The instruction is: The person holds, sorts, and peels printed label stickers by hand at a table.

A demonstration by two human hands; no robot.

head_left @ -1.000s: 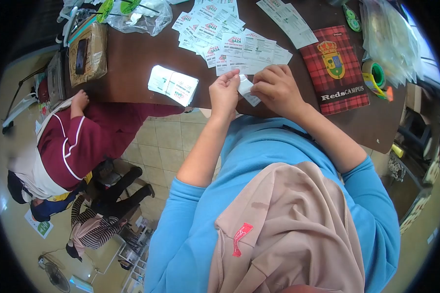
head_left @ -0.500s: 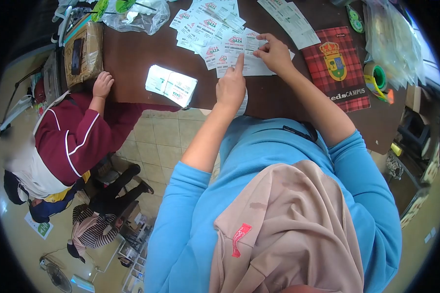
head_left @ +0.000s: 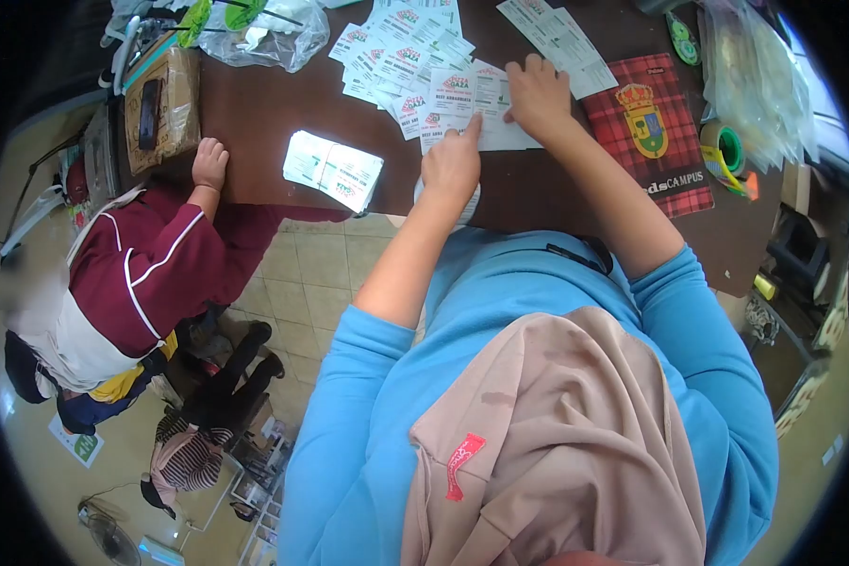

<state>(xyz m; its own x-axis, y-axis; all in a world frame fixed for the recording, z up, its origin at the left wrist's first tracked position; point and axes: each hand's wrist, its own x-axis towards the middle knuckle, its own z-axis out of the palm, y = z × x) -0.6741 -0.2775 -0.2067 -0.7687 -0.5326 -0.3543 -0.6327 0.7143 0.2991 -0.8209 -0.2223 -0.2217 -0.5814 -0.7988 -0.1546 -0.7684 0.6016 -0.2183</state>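
Observation:
Printed labels [head_left: 451,87] with red and green lettering lie overlapped on the brown table. My left hand [head_left: 451,170] rests at their near edge, its index finger stretched out and pressing on a label, its other fingers curled. Over the right part of the same labels is my right hand [head_left: 540,102], fingers bent and apart, touching the paper; its thumb points left. Under my left wrist a round white object [head_left: 470,208] is mostly hidden. More labels [head_left: 401,57] spread out behind, and a banded stack of labels [head_left: 332,172] sits to the left.
Right of my hands lie a red plaid notebook [head_left: 649,141], a green tape roll [head_left: 728,149] and clear plastic bags [head_left: 759,80]. More label strips [head_left: 561,47] lie at the back. At left, a co-worker's hand [head_left: 210,162] touches the table edge beside a wrapped box [head_left: 174,104] with a phone [head_left: 149,113].
My right hand has gone from a pinch near the labels to resting further back and right on them, fingers apart. My left hand has shifted slightly right and toward me.

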